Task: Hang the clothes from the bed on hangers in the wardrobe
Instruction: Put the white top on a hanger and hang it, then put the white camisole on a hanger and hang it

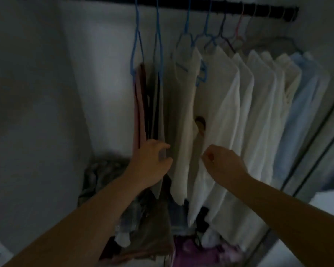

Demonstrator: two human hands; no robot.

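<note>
- The wardrobe was seen in dim light, its pale inner wall filling the nine o'clock side.
- A dark rail ran along twelve o'clock, with blue hangers hooked over it.
- White shirts hung in a row toward two o'clock; a beige garment hung at centre.
- A heap of clothes lay at six o'clock on the wardrobe floor.
- The left hand was held against the beige garment's edge, fingers curled and slightly spread.
- The right hand was seen pinching white fabric between thumb and fingertips.
</note>
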